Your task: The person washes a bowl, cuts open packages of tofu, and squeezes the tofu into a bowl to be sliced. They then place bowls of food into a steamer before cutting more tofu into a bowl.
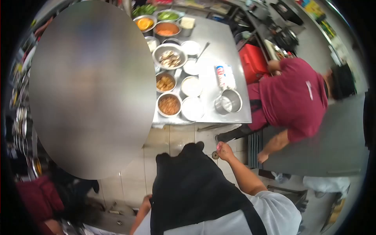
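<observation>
Far left: person in maroon [39, 194], partly cut off. Left hand [147, 201] low beside the black apron [188, 184], mostly hidden; can't tell grip or contents.

Bench [217, 51]: smooth brushed steel, left part blurred out. Round steel bowls sit in a rough line running back from the near edge, probably sorted so each ingredient stays separate and scoopable. Nearest bowl [169, 105] has small brown pieces, next one [165, 83] golden chunks, wider bowl [170, 56] pale, dark-edged slices. White round tubs [192, 109] stand just right of them, likely grouped for the same reach. Long-handled utensil [203, 51] lies behind, handle angled out, presumably for easy pickup.

Soft white plastic packet [225, 77], red/blue print, lies flat toward the right edge. Steel pot [234, 102], cylindrical and shiny, sits by the near right corner.

Right hand [224, 150] is off the bench, nearest that pot, not touching it. Fingers curled; can't tell if they pinch anything.

Right: red bin [252, 62], boxy; co-worker [293, 96] bent beside it.
</observation>
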Action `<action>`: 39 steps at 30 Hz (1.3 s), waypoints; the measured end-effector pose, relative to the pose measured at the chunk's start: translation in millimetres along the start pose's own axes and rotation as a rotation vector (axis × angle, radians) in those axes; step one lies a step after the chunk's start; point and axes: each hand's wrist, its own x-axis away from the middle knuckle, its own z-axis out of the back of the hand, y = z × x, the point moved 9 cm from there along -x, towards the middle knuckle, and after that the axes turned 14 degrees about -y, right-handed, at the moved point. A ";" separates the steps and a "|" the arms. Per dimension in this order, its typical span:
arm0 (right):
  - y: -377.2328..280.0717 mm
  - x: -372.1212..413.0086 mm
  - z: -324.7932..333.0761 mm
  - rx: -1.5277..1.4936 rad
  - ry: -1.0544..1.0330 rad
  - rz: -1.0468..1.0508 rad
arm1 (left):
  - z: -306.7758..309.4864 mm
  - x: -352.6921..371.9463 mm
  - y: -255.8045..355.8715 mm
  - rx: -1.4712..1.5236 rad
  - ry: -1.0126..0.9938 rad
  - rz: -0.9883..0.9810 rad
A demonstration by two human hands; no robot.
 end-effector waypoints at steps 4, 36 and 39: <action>15.0 14.4 12.6 -0.050 0.001 -0.144 | 7.8 26.5 37.2 -0.371 0.036 0.152; 587.3 200.2 -21.7 -0.255 -0.079 -0.594 | -410.7 -148.7 140.1 -1.409 0.076 0.205; 592.2 197.6 54.9 -0.297 0.100 -0.582 | -418.3 -179.2 163.0 -1.884 -0.186 -0.108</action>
